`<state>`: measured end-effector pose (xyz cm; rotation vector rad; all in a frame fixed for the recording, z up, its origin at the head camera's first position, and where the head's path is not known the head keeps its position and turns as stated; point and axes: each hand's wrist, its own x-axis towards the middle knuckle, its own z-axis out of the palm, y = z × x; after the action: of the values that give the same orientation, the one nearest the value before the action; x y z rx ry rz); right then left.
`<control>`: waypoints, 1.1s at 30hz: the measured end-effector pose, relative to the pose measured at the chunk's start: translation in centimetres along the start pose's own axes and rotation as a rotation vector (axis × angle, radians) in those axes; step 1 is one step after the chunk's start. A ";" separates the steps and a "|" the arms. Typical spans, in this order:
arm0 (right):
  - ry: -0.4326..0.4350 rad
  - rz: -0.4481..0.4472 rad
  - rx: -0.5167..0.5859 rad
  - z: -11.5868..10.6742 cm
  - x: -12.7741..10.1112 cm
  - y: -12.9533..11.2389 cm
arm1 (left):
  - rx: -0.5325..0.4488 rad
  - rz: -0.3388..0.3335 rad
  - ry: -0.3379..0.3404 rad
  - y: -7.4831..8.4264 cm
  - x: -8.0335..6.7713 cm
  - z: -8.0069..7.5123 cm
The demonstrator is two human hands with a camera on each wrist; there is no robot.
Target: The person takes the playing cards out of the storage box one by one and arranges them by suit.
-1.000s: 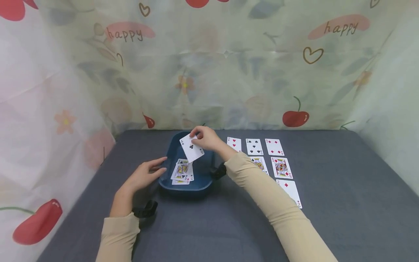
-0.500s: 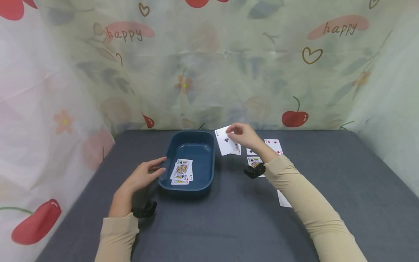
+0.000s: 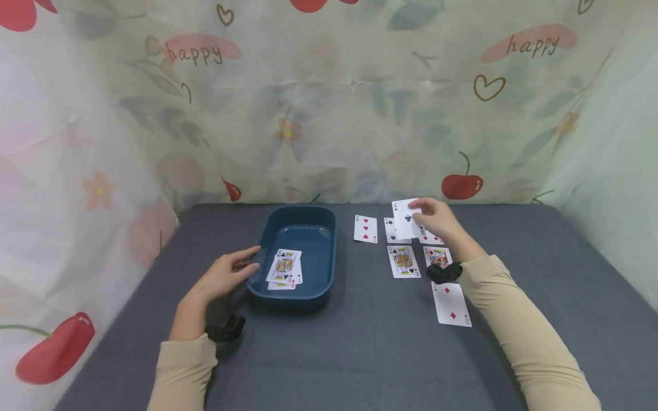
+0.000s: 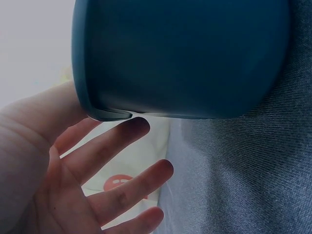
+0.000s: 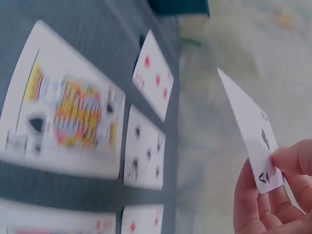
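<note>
My right hand [image 3: 438,220] pinches an ace of clubs [image 3: 405,221] between thumb and fingers, face up toward me. The ace [image 5: 248,131] is tilted and overlaps the five of spades [image 3: 393,233] and four of diamonds [image 3: 430,237] in the head view. My left hand [image 3: 226,275] rests at the left rim of a blue bin [image 3: 332,251]. In the left wrist view its thumb reaches over the bin's rim [image 4: 82,58] while the other fingers [image 4: 141,180] stay loosely extended outside. Inside the bin lie several cards, a king [image 3: 284,266] on top.
A three of hearts [image 3: 365,229] lies at the back, left of the five. In front are a king of spades [image 3: 403,262] and a king of diamonds [image 3: 436,255], partly behind the right wrist strap. Nearer me lies a two of diamonds [image 3: 451,304].
My right hand has carried the ace of clubs from over the bin rightward, past the three of hearts, to above the back row. The left hand has stayed at the bin's rim.
</note>
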<state>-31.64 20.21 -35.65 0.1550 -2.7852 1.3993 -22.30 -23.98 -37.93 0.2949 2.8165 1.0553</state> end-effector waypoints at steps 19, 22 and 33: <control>0.233 0.228 -0.019 -4.6 -0.3 7.1 | -0.010 -0.006 -0.002 0.2 -0.1 0.0; 0.242 0.276 -0.050 -4.8 -0.2 8.1 | -0.010 -0.003 -0.001 0.2 -0.1 0.0; 0.225 0.250 -0.084 -5.2 0.6 10.5 | -0.010 -0.007 -0.008 0.1 -0.1 0.0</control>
<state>-33.43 30.56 -40.87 -0.3424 -2.7388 1.2475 -22.19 -23.91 -37.90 0.2867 2.8023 1.0641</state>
